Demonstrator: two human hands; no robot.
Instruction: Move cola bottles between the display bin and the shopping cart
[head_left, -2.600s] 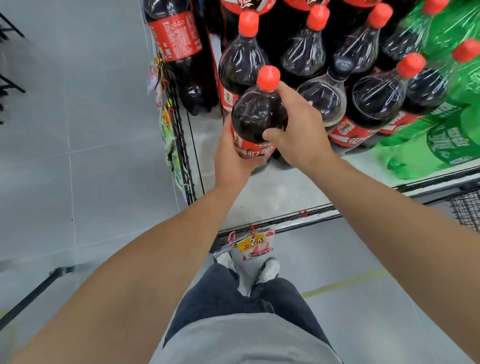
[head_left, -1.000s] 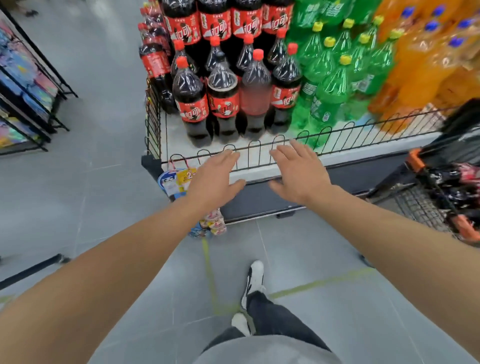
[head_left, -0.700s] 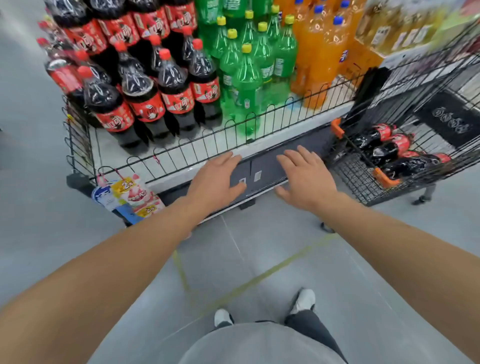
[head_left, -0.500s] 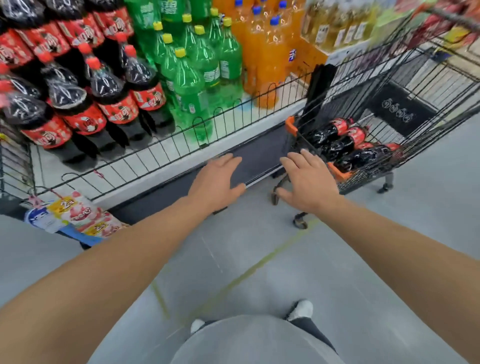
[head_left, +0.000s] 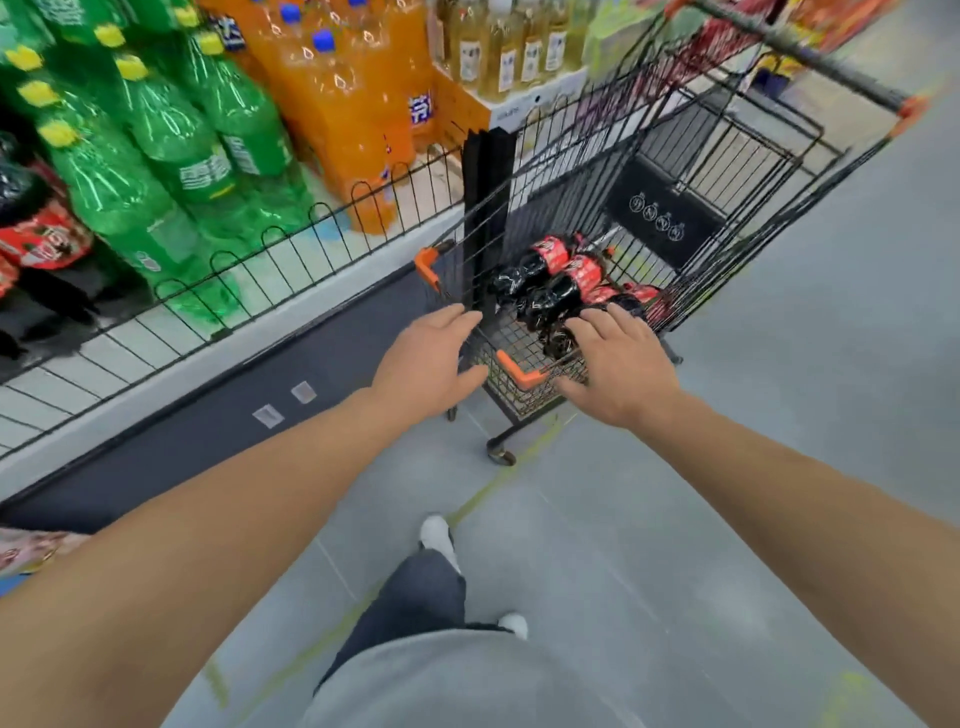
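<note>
The shopping cart (head_left: 691, 171) holds red-labelled cola bottles (head_left: 558, 286), label writing blurred; left hand (head_left: 423, 364) and right hand (head_left: 621, 364) hover, fingers spread, holding nothing.

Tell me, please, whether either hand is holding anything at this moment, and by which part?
Nothing is held. The left hand and right hand reach with fingers spread toward the cola bottles lying in the shopping cart.

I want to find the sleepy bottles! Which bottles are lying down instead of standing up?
The dark cola bottles with red labels in the black wire shopping cart lie on their sides. The green bottles and orange bottles stand upright in the display bin.
</note>
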